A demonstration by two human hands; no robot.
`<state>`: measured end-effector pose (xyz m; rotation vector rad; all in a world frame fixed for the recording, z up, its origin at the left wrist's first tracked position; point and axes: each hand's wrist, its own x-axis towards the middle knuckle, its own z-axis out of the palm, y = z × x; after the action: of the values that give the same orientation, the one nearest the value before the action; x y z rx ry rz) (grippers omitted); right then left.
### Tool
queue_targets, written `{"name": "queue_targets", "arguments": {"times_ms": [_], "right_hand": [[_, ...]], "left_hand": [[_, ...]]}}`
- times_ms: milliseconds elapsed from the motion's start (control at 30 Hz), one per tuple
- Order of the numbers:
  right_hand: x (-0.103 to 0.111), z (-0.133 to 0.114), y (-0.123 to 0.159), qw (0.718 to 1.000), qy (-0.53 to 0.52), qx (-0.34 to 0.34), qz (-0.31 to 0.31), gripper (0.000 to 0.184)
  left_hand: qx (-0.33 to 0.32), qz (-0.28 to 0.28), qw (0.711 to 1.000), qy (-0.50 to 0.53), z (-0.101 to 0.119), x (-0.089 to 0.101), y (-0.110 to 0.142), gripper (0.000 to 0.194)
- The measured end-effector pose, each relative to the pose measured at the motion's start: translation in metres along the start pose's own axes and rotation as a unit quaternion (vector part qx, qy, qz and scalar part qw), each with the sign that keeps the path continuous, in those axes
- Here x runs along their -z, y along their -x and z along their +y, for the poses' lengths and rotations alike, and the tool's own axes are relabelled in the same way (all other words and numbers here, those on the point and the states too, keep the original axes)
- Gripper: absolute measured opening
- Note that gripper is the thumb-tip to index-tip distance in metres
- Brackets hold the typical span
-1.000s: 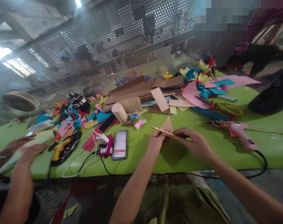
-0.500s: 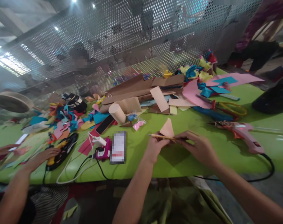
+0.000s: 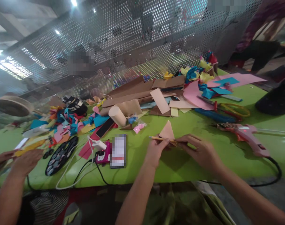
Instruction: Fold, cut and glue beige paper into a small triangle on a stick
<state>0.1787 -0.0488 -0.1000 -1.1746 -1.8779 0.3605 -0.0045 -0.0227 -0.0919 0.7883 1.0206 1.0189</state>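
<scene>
My left hand (image 3: 155,151) and my right hand (image 3: 200,150) meet over the green table (image 3: 175,165) near its front edge. Both pinch a thin wooden stick (image 3: 162,138) that lies across the lower part of a peach paper triangle (image 3: 167,131). The triangle's tip points away from me. Fingers of both hands are closed around the stick and the paper's lower part, which they hide.
A pink glue gun (image 3: 246,137) with a black cord lies to the right, yellow-handled scissors (image 3: 229,109) behind it. A phone (image 3: 118,151) and pink charger (image 3: 102,155) lie to the left. Paper scraps and brown card fill the back. Another person's hands (image 3: 22,161) work at far left.
My hands and the paper have barely shifted. The person at the left has pulled a hand back, and the yellow tool that lay on the black tray is gone from it.
</scene>
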Motion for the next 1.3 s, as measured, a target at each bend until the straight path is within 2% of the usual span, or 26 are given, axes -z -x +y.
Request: {"name": "queue_targets", "arguments": {"times_ms": [267,533,700,900,1100,1300], "right_hand": [[-0.005,0.003,-0.001,0.992,0.092,0.082,0.02,0.022],[-0.004,-0.001,-0.004,0.993,0.069,0.094,0.035,0.019],[-0.004,-0.006,-0.006,0.998,0.012,0.04,0.045,0.017],[-0.006,-0.011,-0.008,0.992,-0.103,-0.055,0.044,0.017],[-0.013,-0.012,-0.013,0.958,-0.222,-0.175,0.047,0.017],[-0.019,-0.012,-0.02,0.936,-0.284,-0.207,0.036,0.017]], "left_hand": [[0.015,0.017,0.999,0.024,0.008,-0.006,0.001,0.04],[0.019,0.019,0.999,0.036,0.009,-0.007,0.002,0.043],[-0.001,0.027,0.999,0.047,0.008,-0.009,0.002,0.04],[0.001,0.002,0.999,0.045,0.004,-0.006,0.0,0.039],[-0.019,0.011,0.998,0.063,-0.001,-0.005,-0.002,0.035],[-0.032,0.016,0.997,0.062,0.002,-0.008,0.002,0.041]]}}
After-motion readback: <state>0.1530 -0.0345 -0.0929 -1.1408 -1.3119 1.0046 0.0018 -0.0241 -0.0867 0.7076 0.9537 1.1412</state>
